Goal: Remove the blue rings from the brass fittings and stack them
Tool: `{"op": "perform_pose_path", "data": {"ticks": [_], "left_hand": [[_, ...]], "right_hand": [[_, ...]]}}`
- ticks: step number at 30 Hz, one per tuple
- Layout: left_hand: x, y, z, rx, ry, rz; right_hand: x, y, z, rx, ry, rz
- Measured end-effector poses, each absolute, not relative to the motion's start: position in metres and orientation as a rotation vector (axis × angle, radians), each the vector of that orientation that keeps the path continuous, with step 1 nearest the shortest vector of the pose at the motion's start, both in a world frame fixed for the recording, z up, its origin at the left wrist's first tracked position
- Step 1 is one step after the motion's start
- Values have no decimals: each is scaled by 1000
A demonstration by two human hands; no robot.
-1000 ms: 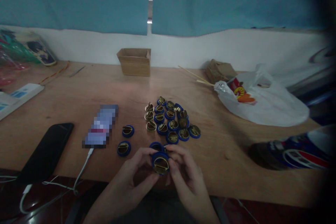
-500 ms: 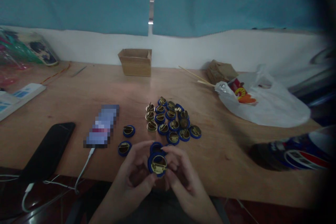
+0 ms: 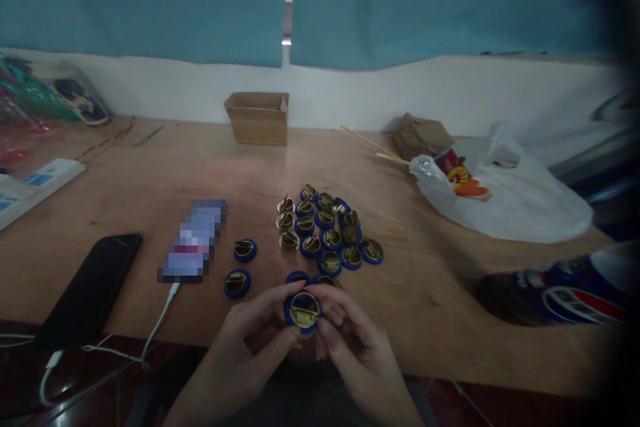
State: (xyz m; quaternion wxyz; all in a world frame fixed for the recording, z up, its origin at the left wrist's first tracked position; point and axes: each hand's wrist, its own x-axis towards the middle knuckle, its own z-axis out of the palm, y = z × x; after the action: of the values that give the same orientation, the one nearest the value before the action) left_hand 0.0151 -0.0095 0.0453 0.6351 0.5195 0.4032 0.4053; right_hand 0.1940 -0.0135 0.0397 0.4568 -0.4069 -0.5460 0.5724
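Between the fingertips of both hands is a round blue-rimmed pin badge [image 3: 303, 312], its gold back and pin bar turned toward me. My left hand [image 3: 255, 333] pinches it on the left edge, and my right hand [image 3: 347, 333] grips the right edge. Just behind my fingers, two more badges lie partly hidden. Beyond them a cluster of blue-rimmed badges [image 3: 330, 238] rests pin side up, with several gold backs [image 3: 289, 241] lined up along its left. To the left of my hands lie two separate badges, a nearer one [image 3: 237, 283] and a farther one [image 3: 245, 250].
Left on the wooden table [image 3: 425, 293] are a black phone [image 3: 95, 287] and a blurred-out phone [image 3: 195, 240], both cabled. A small cardboard box [image 3: 259, 121] stands at the back. Rightward lie a white plastic bag [image 3: 530, 200] and a Pepsi bottle [image 3: 565, 293].
My hands have closed in around the badge, with the right index finger now at its upper edge. The badge has shifted slightly right and up. Other things lie still.
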Motion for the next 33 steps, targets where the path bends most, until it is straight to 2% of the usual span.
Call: {"op": "perform_pose_path", "data": {"ticks": [7, 17, 23, 27, 33], "left_hand": [[11, -10, 40, 1449, 1091, 825], [5, -3, 44, 1500, 1152, 883], [8, -11, 42, 1388, 1195, 1061], [6, -14, 39, 1486, 1258, 1059], [3, -15, 37, 1546, 1288, 1087]], "right_hand": [[194, -12, 43, -1123, -1570, 1072], [211, -6, 47, -1051, -1511, 1216], [235, -8, 36, -1406, -1664, 1056], [239, -13, 29, -1563, -1896, 872], [226, -18, 26, -1744, -1920, 611]]}}
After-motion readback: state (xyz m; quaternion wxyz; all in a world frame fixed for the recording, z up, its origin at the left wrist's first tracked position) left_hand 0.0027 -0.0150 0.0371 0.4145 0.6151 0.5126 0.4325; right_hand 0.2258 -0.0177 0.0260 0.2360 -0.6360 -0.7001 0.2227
